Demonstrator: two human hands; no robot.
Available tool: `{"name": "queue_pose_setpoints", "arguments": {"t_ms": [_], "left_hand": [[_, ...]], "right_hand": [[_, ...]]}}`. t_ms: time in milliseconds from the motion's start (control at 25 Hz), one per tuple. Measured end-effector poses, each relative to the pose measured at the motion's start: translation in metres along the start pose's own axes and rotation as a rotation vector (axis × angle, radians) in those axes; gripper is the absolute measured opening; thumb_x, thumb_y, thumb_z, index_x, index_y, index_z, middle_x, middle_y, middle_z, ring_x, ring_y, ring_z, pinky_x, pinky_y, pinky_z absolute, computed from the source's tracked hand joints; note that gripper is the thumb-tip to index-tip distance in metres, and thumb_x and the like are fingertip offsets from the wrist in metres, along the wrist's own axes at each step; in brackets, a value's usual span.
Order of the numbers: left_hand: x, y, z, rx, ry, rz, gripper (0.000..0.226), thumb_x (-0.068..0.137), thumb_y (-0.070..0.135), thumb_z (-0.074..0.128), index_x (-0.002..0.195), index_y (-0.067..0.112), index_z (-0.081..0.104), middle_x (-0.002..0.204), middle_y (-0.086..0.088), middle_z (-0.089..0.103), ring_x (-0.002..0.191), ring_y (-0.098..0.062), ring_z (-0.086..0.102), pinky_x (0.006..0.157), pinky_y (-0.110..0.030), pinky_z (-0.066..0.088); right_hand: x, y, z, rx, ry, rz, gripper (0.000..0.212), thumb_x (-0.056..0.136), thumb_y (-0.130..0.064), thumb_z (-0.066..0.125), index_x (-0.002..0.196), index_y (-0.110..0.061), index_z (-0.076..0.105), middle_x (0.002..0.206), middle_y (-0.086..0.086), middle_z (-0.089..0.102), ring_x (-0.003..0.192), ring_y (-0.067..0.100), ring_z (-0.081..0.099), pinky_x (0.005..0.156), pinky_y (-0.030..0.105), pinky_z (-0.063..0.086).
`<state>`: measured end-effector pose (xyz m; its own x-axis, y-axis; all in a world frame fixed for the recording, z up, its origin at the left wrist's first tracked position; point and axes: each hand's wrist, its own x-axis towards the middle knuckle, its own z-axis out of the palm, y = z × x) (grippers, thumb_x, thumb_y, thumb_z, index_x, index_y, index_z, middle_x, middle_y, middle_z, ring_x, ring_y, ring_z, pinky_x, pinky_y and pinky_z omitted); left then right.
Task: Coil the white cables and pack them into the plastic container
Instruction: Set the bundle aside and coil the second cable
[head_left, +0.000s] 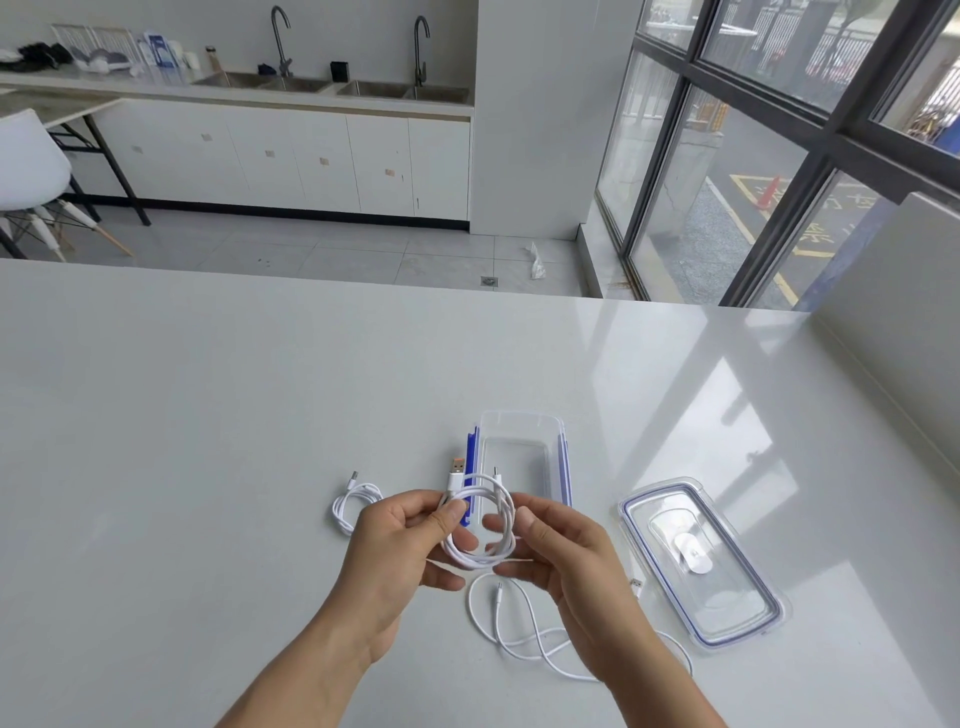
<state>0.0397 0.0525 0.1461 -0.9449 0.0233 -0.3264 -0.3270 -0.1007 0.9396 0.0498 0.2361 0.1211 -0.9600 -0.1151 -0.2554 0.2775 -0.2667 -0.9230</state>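
A coiled white cable (485, 558) with an orange-tipped USB plug is held above the table between both hands. My left hand (402, 551) pinches its left side near the plug. My right hand (558, 551) grips its right side. Just behind the coil lies the clear plastic container (522, 421), open, with blue clips on its long sides. A second coiled white cable (349, 506) rests on the table left of my left hand. A third white cable (519, 634) sprawls loose on the table under my right hand.
The container's clear lid (701, 561) with a blue seal lies flat to the right of my hands. The white table (208, 415) ends at a far edge, beyond which are a floor, cabinets and sinks. A low white wall (893, 322) runs along the right side.
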Motion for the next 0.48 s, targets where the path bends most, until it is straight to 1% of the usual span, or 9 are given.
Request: {"name": "queue_pose_setpoints", "arguments": {"t_ms": [120, 200, 280, 400, 480], "left_hand": [[0.001, -0.005, -0.001, 0.025, 0.039, 0.019, 0.014, 0.093, 0.016, 0.067, 0.085, 0.014, 0.079, 0.072, -0.008, 0.078, 0.061, -0.017, 0.072, 0.050, -0.031, 0.057], [0.002, -0.009, 0.000, 0.059, 0.069, 0.039, 0.013, 0.094, 0.015, 0.067, 0.089, 0.016, 0.079, 0.075, -0.009, 0.079, 0.062, -0.018, 0.074, 0.050, -0.031, 0.059], [0.002, -0.012, 0.001, 0.061, 0.074, 0.031, 0.015, 0.094, 0.015, 0.066, 0.088, 0.018, 0.079, 0.077, -0.009, 0.080, 0.064, -0.021, 0.075, 0.051, -0.032, 0.060], [-0.001, -0.020, -0.002, 0.065, 0.086, 0.004, 0.018, 0.093, 0.018, 0.068, 0.082, 0.024, 0.081, 0.078, -0.008, 0.080, 0.063, -0.022, 0.075, 0.051, -0.033, 0.060], [-0.002, -0.029, -0.006, 0.168, 0.155, 0.018, 0.019, 0.091, 0.021, 0.070, 0.078, 0.028, 0.080, 0.074, -0.005, 0.078, 0.058, -0.020, 0.073, 0.050, -0.032, 0.059]], "right_hand": [[-0.002, 0.005, 0.006, 0.023, -0.038, 0.049, 0.027, 0.097, -0.027, 0.064, 0.115, -0.011, 0.076, 0.112, 0.019, 0.077, 0.094, 0.028, 0.073, 0.082, 0.037, 0.059], [-0.001, 0.007, 0.012, -0.029, 0.007, 0.019, 0.021, 0.098, -0.017, 0.062, 0.108, -0.008, 0.077, 0.106, 0.017, 0.079, 0.095, 0.029, 0.075, 0.079, 0.033, 0.060], [0.000, 0.009, 0.018, -0.096, 0.088, -0.008, 0.018, 0.097, -0.009, 0.061, 0.096, -0.004, 0.078, 0.096, 0.016, 0.081, 0.092, 0.031, 0.077, 0.074, 0.030, 0.060], [0.002, 0.011, 0.023, -0.141, 0.170, -0.011, 0.021, 0.096, -0.006, 0.061, 0.086, -0.003, 0.078, 0.086, 0.017, 0.080, 0.082, 0.033, 0.077, 0.071, 0.034, 0.061], [0.002, 0.014, 0.026, -0.167, 0.224, -0.010, 0.020, 0.095, -0.006, 0.062, 0.085, -0.005, 0.079, 0.081, 0.016, 0.079, 0.074, 0.028, 0.075, 0.071, 0.037, 0.062]]}}
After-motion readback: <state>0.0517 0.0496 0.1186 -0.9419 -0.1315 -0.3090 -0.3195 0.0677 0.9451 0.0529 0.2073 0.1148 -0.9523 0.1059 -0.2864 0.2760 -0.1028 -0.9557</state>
